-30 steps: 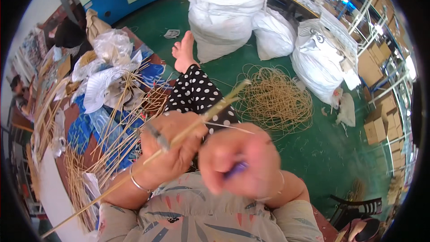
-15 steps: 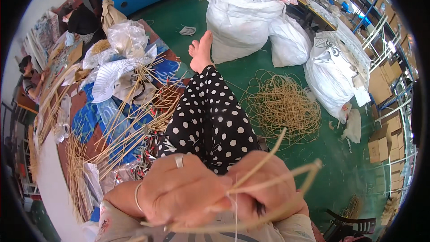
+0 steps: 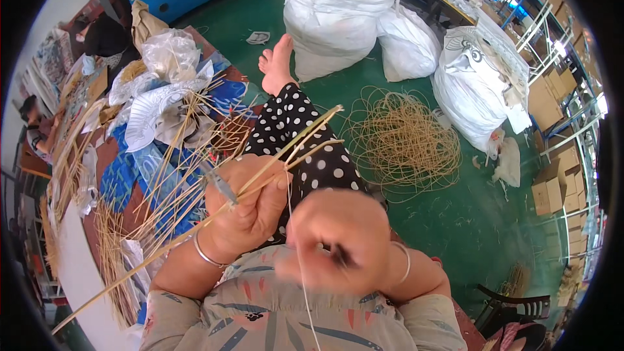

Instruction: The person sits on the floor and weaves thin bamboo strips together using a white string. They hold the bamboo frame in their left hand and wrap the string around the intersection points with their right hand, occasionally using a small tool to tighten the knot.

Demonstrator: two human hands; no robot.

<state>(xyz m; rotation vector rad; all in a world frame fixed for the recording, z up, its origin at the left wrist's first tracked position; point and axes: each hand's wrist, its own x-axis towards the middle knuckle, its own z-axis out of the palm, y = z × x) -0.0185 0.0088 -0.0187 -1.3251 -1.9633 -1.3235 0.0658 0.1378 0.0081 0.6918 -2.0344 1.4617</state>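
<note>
My left hand [image 3: 244, 205] is closed in a pinch round thin bamboo strips [image 3: 305, 131]. One long strip runs from the far right of the fist down to the lower left; a shorter one sticks out beside it, and the two come close together at my fingers. From there a white thread [image 3: 309, 312] hangs toward my lap, passing by my right hand [image 3: 344, 240]. That hand is curled and blurred by motion, just right of the left. A small dark thing [image 3: 342, 257] shows inside its fingers, too unclear to name. Both hands are above my legs in dotted trousers.
A tangled coil of thin strips [image 3: 406, 143] lies on the green floor to the right. Large white sacks [image 3: 338, 23] stand beyond. At left, a low table holds loose strips [image 3: 172, 195], blue cloth and plastic bags [image 3: 170, 55]. Two people sit at the far left; cardboard boxes [image 3: 551, 196] line the right.
My hands have drawn apart: the left moved up with the bamboo strips, the right stayed lower. The strips' joined end has swung from right of my hands to beyond the left one.
</note>
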